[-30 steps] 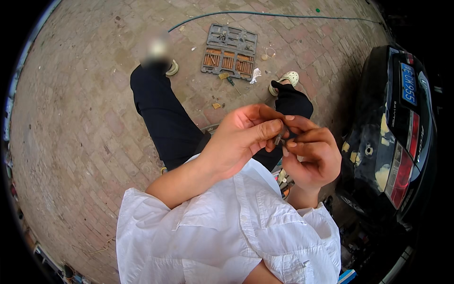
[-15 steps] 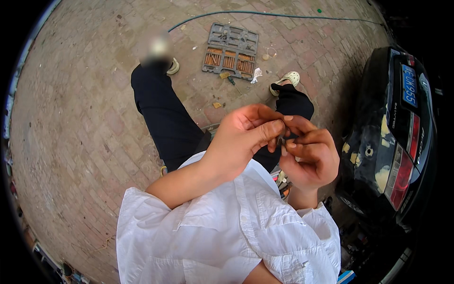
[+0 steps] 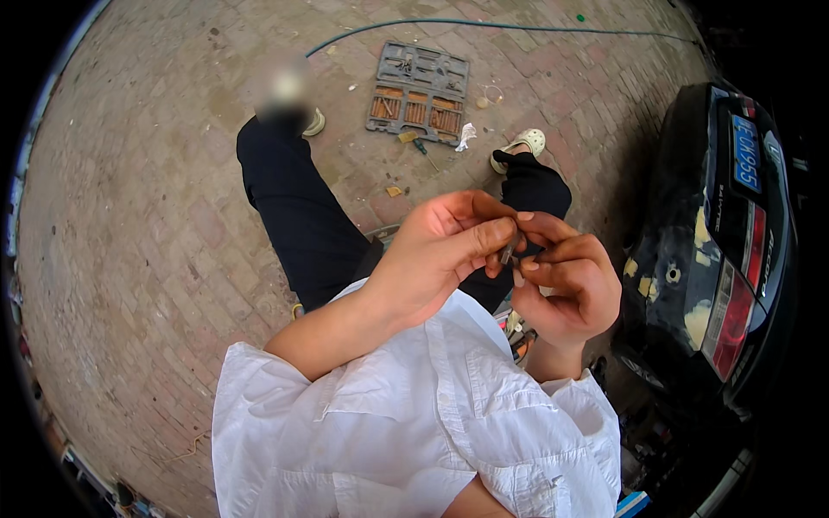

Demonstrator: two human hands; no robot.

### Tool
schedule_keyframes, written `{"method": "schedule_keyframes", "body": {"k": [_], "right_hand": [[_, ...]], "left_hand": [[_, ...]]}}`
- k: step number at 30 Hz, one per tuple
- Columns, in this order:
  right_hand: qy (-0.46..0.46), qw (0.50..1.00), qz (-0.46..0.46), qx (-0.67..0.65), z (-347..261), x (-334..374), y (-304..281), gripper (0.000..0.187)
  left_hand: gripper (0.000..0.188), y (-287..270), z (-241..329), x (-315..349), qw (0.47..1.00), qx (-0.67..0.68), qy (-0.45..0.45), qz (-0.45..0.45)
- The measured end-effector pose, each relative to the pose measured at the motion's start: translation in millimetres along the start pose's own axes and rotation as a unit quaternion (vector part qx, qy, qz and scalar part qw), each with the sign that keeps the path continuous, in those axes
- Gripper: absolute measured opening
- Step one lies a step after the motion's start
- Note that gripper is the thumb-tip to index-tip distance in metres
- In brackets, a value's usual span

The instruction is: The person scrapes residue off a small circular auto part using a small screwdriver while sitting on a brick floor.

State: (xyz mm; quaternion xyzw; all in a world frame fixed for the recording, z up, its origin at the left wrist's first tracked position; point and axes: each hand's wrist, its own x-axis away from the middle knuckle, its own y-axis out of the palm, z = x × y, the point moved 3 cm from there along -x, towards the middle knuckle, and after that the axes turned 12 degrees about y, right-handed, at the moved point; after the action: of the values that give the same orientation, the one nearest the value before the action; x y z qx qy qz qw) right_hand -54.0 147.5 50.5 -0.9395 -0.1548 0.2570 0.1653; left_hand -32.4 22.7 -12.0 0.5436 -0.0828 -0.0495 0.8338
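My left hand (image 3: 445, 246) is closed in a pinch in front of my lap. Between its thumb and fingers it grips a small dark metal piece (image 3: 508, 253), mostly covered by the fingertips, so its exact kind cannot be made out. Just to the right, my right hand (image 3: 574, 289) has its fingers curled, and its index fingertip meets the left fingertips around that piece. The right thumb is close to its middle finger; whatever they hold, if anything, is too small to name. Dark smudges mark the fingers of the right hand.
An open grey tool case (image 3: 417, 91) with rusty-brown bits lies on the brick paving beyond my feet, with a screwdriver (image 3: 420, 147) and white crumpled paper (image 3: 466, 135) beside it. A green hose (image 3: 484, 25) runs behind. A black car (image 3: 691, 250) with filler patches stands at right.
The small metal piece shows more plainly below my left fingertips than before. Both hands have stayed almost in place.
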Motion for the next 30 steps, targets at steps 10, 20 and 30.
{"method": "schedule_keyframes", "body": {"k": [10, 20, 30], "right_hand": [[-0.015, 0.999, 0.002, 0.035, -1.1, 0.3, -0.9, 0.02], [-0.007, 0.999, -0.026, 0.044, 0.7, -1.8, -1.5, 0.02], [0.012, 0.998, -0.036, 0.053, 4.2, -1.4, 0.0, 0.021]], "left_hand": [[0.018, 0.6, -1.2, 1.4, 0.999, -0.031, 0.023, 0.01], [0.016, -3.1, 0.1, 2.0, 1.0, -0.004, 0.004, 0.013], [0.012, -5.7, -1.4, 0.9, 1.0, 0.002, 0.009, 0.029]]}}
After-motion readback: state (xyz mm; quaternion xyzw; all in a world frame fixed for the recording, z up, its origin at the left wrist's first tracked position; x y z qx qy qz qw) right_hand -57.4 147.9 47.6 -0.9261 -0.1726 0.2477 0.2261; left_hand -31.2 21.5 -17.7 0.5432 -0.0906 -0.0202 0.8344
